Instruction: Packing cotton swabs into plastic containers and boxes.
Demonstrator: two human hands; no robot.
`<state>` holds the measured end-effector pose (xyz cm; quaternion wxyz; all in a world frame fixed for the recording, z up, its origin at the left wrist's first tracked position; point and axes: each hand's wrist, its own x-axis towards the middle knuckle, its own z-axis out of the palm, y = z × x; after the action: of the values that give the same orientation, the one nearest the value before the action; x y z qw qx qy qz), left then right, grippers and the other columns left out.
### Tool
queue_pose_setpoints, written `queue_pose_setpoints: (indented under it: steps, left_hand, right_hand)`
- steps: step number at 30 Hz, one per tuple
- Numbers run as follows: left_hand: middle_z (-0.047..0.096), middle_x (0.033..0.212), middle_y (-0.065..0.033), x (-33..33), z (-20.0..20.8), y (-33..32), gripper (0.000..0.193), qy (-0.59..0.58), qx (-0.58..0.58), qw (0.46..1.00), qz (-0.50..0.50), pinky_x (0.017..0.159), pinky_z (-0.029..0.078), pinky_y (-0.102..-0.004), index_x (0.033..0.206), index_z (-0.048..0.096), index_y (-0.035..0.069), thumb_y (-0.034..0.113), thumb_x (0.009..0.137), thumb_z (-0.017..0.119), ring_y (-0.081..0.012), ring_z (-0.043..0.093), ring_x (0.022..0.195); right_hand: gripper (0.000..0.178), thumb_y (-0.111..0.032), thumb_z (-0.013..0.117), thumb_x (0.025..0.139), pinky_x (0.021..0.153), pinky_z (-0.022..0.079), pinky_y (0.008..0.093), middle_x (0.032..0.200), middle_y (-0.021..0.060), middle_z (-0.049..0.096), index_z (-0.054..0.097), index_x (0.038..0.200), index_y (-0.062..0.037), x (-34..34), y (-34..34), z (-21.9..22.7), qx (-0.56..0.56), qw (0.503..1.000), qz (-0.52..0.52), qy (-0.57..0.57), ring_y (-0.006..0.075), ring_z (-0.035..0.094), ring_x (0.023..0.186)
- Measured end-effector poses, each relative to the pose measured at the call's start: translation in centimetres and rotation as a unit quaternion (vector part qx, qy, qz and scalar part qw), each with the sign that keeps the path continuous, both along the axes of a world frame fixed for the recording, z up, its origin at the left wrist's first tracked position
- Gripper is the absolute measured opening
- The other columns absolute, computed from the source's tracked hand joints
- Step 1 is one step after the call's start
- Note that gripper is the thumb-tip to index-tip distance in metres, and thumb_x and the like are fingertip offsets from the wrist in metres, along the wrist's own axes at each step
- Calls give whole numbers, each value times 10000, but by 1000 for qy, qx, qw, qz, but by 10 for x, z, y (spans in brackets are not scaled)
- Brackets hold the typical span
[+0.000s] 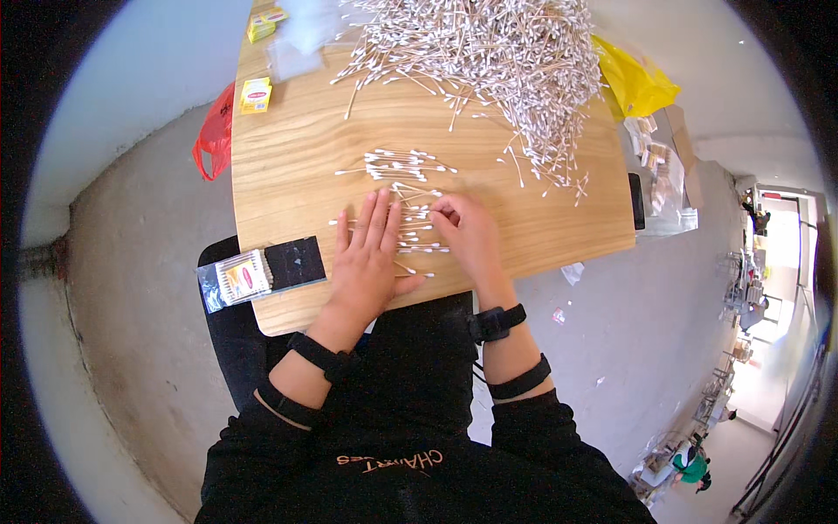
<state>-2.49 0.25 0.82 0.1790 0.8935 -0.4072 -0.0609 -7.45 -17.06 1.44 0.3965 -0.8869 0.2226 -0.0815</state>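
Note:
My left hand (pixel 365 253) lies palm down with fingers stretched over a small spread of cotton swabs (pixel 419 236) on the wooden table. Its fingers cover the middle of several swabs, whose white tips show to either side. My right hand (pixel 466 231) is closed in a pinch at the right ends of these swabs, on a cotton swab mostly hidden by the fingertips. Just beyond both hands lies a loose row of cotton swabs (pixel 394 164), roughly side by side. A huge heap of cotton swabs (pixel 489 70) covers the far part of the table.
At the table's near left corner sits a clear packet of swabs (pixel 242 278) beside a black pad (pixel 295 262). Yellow cards (pixel 256 95) and clear bags (pixel 301 44) lie far left. A red bag (pixel 214 135) hangs left, a yellow bag (pixel 633 79) right, near a dark phone-like object (pixel 636 201).

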Motion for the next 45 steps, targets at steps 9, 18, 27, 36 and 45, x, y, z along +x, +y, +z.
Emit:
queue_pose_setpoints:
  steps: [9, 18, 27, 36, 45]
  left_hand:
    - [208, 1532, -165, -1, 1, 0, 1152, -4, 16, 1000, 1, 1156, 99, -484, 1451, 237, -11, 649, 622, 690, -264, 157, 1437]
    - [182, 1541, -165, 0, 5, -5, 1174, 2, 36, 999, 6, 1157, 96, -473, 1456, 215, -16, 654, 620, 694, -272, 139, 1441]
    - [188, 1541, -164, -3, 2, 0, 1152, 2, 31, 999, 10, 1150, 93, -503, 1456, 229, -1, 567, 602, 752, -280, 138, 1443]
    - [216, 1532, -163, -15, 8, 6, 1135, -5, 20, 1000, 9, 1139, 125, -532, 1451, 253, 10, 532, 588, 773, -295, 177, 1432]
    - [234, 1532, -135, -24, 1, 7, 1103, -7, -2, 998, -57, 1140, 145, -509, 1459, 249, 27, 512, 612, 762, -253, 196, 1432]
  right_hand:
    - [143, -163, 638, 875, 732, 468, 287, 908, 46, 607, 615, 932, -34, -16, -23, -7, 198, 980, 25, -27, 146, 572, 805]
    - [153, -185, 615, 912, 699, 439, 222, 857, 17, 612, 610, 963, -41, -31, -39, -21, 401, 907, -109, -76, 79, 536, 770]
    - [264, -230, 585, 937, 737, 460, 242, 934, 17, 621, 565, 1134, -55, -40, -62, -22, 563, 686, -326, -326, 100, 573, 855]
    - [282, -170, 676, 838, 782, 495, 264, 986, 64, 586, 641, 1098, -67, -19, -31, -17, -30, 988, -142, -56, 161, 598, 910]
    - [143, -150, 713, 748, 750, 479, 376, 893, 121, 593, 676, 862, -73, 18, -18, -28, 97, 981, -100, -138, 291, 590, 845]
